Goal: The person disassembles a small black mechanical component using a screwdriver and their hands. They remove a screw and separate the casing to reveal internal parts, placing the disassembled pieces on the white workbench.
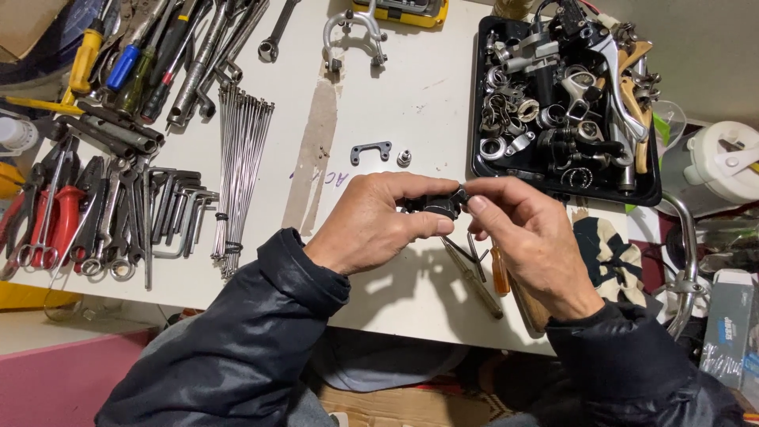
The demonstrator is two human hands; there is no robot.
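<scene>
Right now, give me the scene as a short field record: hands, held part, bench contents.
left hand: grips a small black metal part over the white table
right hand: pinches the same part's right end with its fingertips
left of the hands: bundle of spokes, hex keys, red-handled pliers
upper right: black tray full of brake levers and metal fittings
under the hands: orange-handled screwdriver

small part (436, 205): dark metal, I see a dull sheen
table (395, 103): white, matt, scuffed
spokes (241, 150): bare steel, bright
tray (650, 190): glossy black plastic
pliers (63, 213): red rubbery grips
sleeves (261, 332): dark cloth, slight sheen
</scene>
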